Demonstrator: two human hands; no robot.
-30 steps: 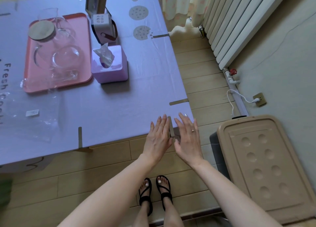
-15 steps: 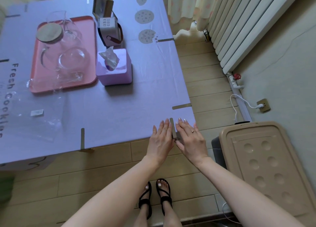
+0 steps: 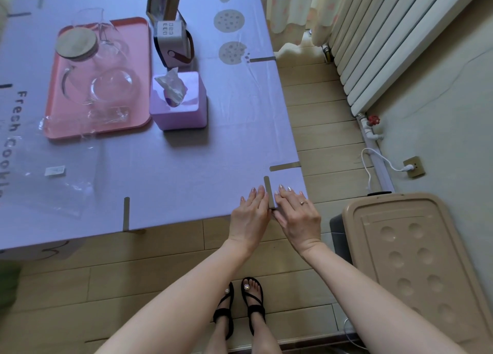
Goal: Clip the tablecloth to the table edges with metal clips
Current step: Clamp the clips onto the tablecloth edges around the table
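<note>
The left hand (image 3: 250,215) and right hand (image 3: 296,215) lie flat, fingers out, on the tablecloth (image 3: 186,166) at its near edge. They grip nothing. The metal clip (image 3: 269,192) sits between them, touching both, its long side pointing to 12 o'clock. I think both hands will push it on. At 10 o'clock the cloth says "Fresh Cook…".
</note>
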